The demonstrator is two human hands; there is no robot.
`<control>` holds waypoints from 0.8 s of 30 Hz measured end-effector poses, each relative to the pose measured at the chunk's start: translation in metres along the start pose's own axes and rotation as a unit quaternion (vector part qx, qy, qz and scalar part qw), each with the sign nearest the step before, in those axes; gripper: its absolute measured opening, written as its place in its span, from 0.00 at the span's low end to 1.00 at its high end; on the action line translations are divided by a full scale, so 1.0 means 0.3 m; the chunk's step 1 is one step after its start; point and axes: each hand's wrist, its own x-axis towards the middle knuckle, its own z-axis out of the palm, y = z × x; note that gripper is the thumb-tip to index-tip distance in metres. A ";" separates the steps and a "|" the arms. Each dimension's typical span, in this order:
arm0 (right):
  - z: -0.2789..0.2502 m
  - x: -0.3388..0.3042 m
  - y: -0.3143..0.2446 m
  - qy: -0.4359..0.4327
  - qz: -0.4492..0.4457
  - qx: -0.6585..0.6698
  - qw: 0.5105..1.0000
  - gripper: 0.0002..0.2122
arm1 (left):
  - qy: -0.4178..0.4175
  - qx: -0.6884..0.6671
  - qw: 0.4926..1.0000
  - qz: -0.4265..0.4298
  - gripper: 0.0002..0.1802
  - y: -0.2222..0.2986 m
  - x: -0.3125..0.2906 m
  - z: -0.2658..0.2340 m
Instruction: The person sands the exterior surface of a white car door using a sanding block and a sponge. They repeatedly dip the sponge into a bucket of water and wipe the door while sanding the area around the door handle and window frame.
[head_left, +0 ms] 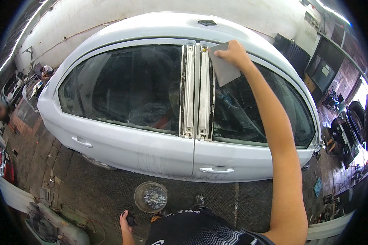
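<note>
In the bucket (pixel 139 199) glints liquid (pixel 154 198); hands (pixel 235 54) grip a sheet (pixel 225 71) and a dark object (pixel 131 219).

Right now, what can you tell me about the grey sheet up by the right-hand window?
The sheet is thin, plain grey and straight-edged, with a matt look like paper or sandpaper. The right hand grips it near the top, thumb over its face. It slants in front of the window, beside the pale pillar, lower edge tilted. Whether it touches the window is unclear.
</note>
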 end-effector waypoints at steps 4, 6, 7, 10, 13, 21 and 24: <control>0.050 -0.092 -0.079 0.038 0.047 -0.026 0.998 0.20 | -0.024 0.009 1.000 -0.001 0.14 -0.012 0.022 0.009; 0.090 -0.124 -0.107 0.076 0.078 -0.027 0.994 0.19 | -0.024 0.014 1.000 -0.009 0.14 -0.026 0.025 0.013; 0.102 -0.129 -0.129 0.082 0.092 -0.035 0.992 0.21 | -0.024 0.017 0.999 -0.013 0.14 -0.032 0.026 0.013; 0.120 -0.129 -0.172 0.102 0.112 -0.040 0.988 0.21 | -0.019 -0.003 1.000 -0.020 0.15 -0.031 0.010 0.006; 0.117 -0.103 -0.146 0.110 0.081 -0.028 0.990 0.19 | -0.007 -0.009 1.000 -0.023 0.15 -0.034 -0.008 0.010; 0.068 -0.005 0.034 0.022 0.015 0.067 0.997 0.24 | -0.048 0.027 0.998 -0.017 0.15 0.038 0.043 0.057; 0.025 0.027 -0.007 0.004 -0.013 0.006 1.000 0.25 | -0.066 0.007 0.998 -0.009 0.15 0.068 0.068 0.070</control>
